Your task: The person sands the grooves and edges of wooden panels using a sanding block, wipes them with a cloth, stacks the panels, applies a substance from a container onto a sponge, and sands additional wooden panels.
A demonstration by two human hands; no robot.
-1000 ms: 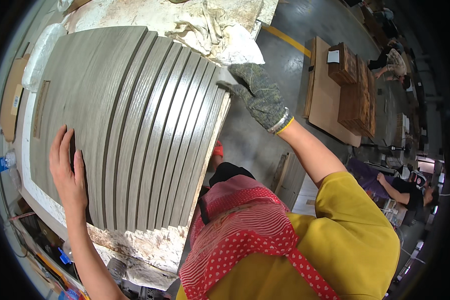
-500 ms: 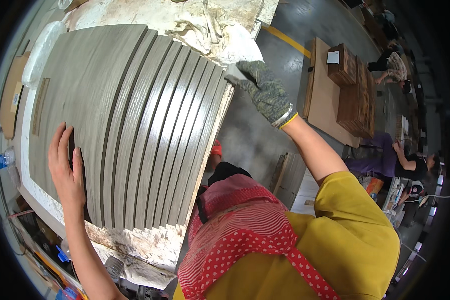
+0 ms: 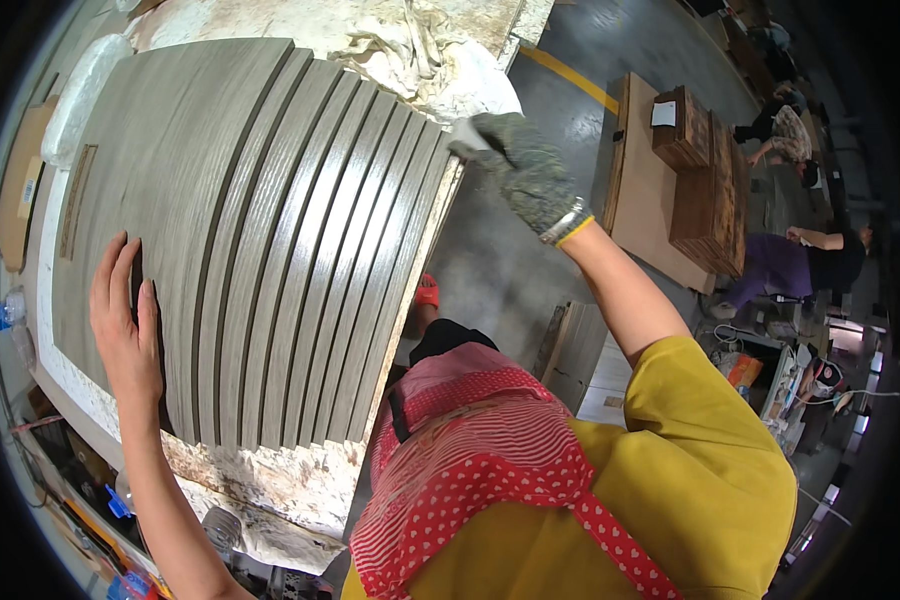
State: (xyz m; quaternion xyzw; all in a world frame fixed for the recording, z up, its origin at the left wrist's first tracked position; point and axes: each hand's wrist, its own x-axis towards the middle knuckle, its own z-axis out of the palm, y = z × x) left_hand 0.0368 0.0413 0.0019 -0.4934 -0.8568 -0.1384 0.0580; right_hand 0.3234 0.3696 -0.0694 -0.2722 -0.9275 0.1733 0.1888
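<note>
Fanned grey planks on the table, both hands at the stack's ends.

Item: stack of long grey wood-grain planks [image 3: 260, 240], lying fanned in overlapping strips across the stained white table [image 3: 270, 480]. My left hand [image 3: 125, 320], bare, lies flat with fingers spread and pressed on the near-left end, as it did a second ago. My right hand [image 3: 525, 170], in a speckled knit glove, has shifted a little along the far right corner and now closes its fingers over the end of the outermost plank; whether it pinches one strip or several I cannot tell. The fan itself has not visibly moved. Judgement: the stack is being steadied and squared, not yet lifted. Crumpled cloth [image 3: 400, 45] beyond; wooden block stacks [image 3: 705, 190] on the floor, other workers seated nearby.
</note>
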